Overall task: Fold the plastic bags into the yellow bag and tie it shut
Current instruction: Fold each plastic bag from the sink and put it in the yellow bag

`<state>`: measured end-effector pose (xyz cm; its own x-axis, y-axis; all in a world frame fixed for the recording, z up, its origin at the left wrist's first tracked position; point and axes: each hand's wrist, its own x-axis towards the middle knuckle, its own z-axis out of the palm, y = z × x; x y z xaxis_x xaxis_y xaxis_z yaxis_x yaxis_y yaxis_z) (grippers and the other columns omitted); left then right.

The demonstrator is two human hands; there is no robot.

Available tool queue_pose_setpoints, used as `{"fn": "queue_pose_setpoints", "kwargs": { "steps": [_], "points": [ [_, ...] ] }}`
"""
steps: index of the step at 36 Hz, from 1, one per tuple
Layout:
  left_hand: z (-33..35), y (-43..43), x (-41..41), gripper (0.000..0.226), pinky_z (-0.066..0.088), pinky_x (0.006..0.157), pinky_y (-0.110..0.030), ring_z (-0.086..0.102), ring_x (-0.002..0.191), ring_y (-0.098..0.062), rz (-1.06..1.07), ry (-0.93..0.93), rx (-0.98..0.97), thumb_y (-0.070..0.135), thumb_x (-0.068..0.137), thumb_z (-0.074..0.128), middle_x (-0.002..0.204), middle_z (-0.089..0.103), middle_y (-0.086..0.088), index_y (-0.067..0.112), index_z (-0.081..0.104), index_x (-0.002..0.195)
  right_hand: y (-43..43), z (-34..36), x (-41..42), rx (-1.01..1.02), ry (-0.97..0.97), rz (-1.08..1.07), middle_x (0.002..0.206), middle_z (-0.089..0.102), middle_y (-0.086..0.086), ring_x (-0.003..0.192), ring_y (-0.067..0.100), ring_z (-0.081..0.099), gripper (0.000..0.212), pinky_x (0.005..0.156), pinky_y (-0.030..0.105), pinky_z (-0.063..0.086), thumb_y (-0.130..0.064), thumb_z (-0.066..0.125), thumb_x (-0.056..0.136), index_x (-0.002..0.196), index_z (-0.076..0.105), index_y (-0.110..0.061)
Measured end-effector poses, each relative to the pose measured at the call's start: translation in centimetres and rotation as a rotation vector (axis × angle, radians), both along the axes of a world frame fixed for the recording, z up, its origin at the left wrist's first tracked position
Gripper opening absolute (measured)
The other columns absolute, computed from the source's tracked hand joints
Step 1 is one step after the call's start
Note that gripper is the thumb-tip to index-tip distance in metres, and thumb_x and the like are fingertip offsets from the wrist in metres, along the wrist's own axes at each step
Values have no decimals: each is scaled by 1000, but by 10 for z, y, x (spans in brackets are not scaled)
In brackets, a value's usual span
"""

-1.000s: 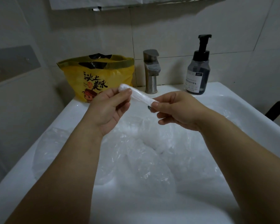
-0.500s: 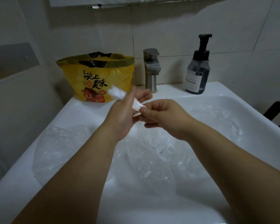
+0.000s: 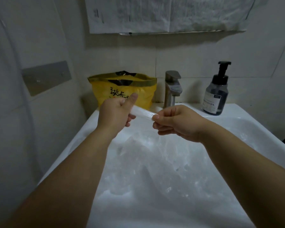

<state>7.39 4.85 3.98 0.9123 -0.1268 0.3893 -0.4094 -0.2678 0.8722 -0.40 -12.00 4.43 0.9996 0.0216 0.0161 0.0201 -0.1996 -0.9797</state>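
- Pale tiled walls close in a white sink (image 3: 82, 134), with a sheet of printed paper (image 3: 155, 14) hung above it
- Our left hand (image 3: 115, 112) is raised over the basin, thumb up, its grip curled round one end of a rolled plastic bag (image 3: 142, 112)
- Our right hand (image 3: 176, 122) faces it, its grip pinching the other end between thumb and forefinger, the roll spanning the gap between them
- Loose clear plastic bags (image 3: 155, 162) lie crumpled in the basin beneath our forearms
- The yellow bag (image 3: 145, 96) stands upright on the back left corner of the sink rim, behind the left hand, its mouth open
- A metal faucet (image 3: 172, 89) stands just right of it, and a dark pump bottle (image 3: 215, 96) farther right by the wall
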Motion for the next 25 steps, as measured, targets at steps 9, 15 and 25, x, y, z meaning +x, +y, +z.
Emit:
{"fn": "queue_pose_setpoints", "kwargs": {
  "steps": [9,15,25],
  "points": [
    [46,19,43,50,43,43,-19,50,36,-2,68,-65,-8,53,97,43,48,58,5,15,58,68,20,56,54,-156,-111,-33,77,67,4,74,15,63,13,70,28,57,-18,61,92,86,68,-9],
    [66,36,87,49,51,64,-29,61,79,-14,19,136,-38,58,99,30,95,66,-1,20,60,108,19,81,119,-385,-238,-324,88,65,5,76,17,59,16,77,35,57,-28,60,94,94,69,-16],
    [42,47,141,36,51,91,-32,61,106,-19,13,6,283,9,90,59,119,64,-1,25,65,121,30,79,214,-914,-319,-268,121,60,6,90,15,48,25,75,26,38,-18,52,98,118,65,-16]
  ]
}}
